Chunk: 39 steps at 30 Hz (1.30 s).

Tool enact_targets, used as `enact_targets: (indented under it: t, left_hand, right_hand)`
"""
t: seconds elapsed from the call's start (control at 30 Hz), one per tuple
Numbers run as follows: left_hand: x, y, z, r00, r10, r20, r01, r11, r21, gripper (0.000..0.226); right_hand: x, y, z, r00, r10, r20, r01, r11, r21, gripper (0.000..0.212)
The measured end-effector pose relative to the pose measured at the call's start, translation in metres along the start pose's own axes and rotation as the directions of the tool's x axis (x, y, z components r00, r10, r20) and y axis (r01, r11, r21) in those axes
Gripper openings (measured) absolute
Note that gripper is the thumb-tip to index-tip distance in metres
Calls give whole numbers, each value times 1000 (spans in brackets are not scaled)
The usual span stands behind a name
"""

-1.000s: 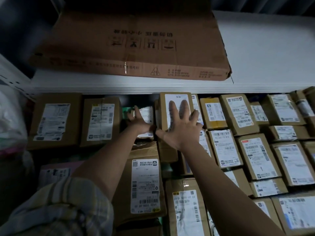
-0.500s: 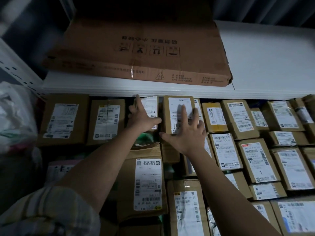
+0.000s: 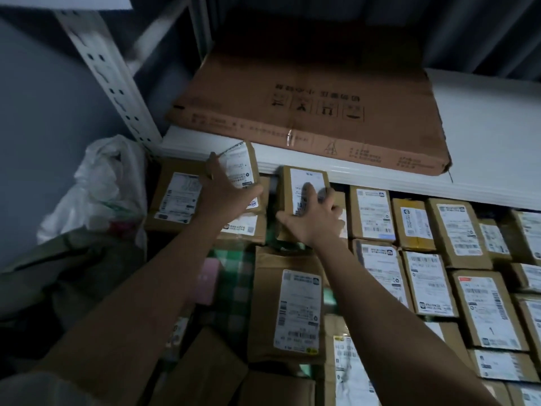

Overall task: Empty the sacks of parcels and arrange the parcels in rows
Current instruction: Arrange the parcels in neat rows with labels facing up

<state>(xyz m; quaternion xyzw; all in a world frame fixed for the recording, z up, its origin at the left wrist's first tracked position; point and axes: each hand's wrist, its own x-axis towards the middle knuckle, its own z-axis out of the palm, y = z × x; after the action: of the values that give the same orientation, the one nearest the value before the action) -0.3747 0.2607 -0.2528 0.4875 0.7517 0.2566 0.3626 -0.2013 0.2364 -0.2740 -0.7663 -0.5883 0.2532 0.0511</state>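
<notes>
- Head view, hands: left hand (image 3: 227,190) grips a small brown parcel (image 3: 240,168) by its labelled face, thumb at the right edge and fingers round the left edge; the parcel is tilted and lifted in front of the white shelf's (image 3: 468,159) front edge, above the back row.
- Right hand (image 3: 314,218) lies spread and flat on the label of an upright parcel (image 3: 304,183) just right of the lifted one, fingers straight and pressing, thumb out to the left along the parcel's lower left side; nothing is pinched in it.
- Head view, parcels: rows of labelled brown parcels (image 3: 456,232) run from the middle to the right edge of the lower level, faces up and touching one another (labels too blurred to read).
- One large parcel (image 3: 178,197) stands at the back left, just beside the left hand, partly behind it.
- One long parcel (image 3: 292,306) lies between the two forearms, label up.
- Head view, surroundings: flat cardboard carton (image 3: 307,112) rests on the white shelf, its near edge overhanging the shelf's front edge slightly.
- White plastic sack (image 3: 96,186) slumps at the left end, against the perforated metal upright (image 3: 108,71).
- Green checked cloth (image 3: 234,285) shows beneath the left forearm, with a pink item (image 3: 209,284) on it.
</notes>
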Motion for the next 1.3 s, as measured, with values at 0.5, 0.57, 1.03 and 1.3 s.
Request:
enact_targets:
  t: [0.5,0.57,1.03,1.3]
  left_hand:
    - [1,-23,9,990,-42,132,27,993,116,109]
    - [0,-23,9,989,-57,133,40,991,127,110]
    - [-25,-47,3,996,-23,81,17,997,75,110]
    - [-57,-63,-6,993,-56,103,55,998,11,114]
  right_hand:
    - [27,-1,46,977,14,214,41,968,-248,61]
    - [27,-3,40,975,-13,221,64,972,-224,63]
    - [-87,25,45,902,-154,404,337,835,-435,107]
    - [-102,24,68,937,-138,320,264,880,-395,116]
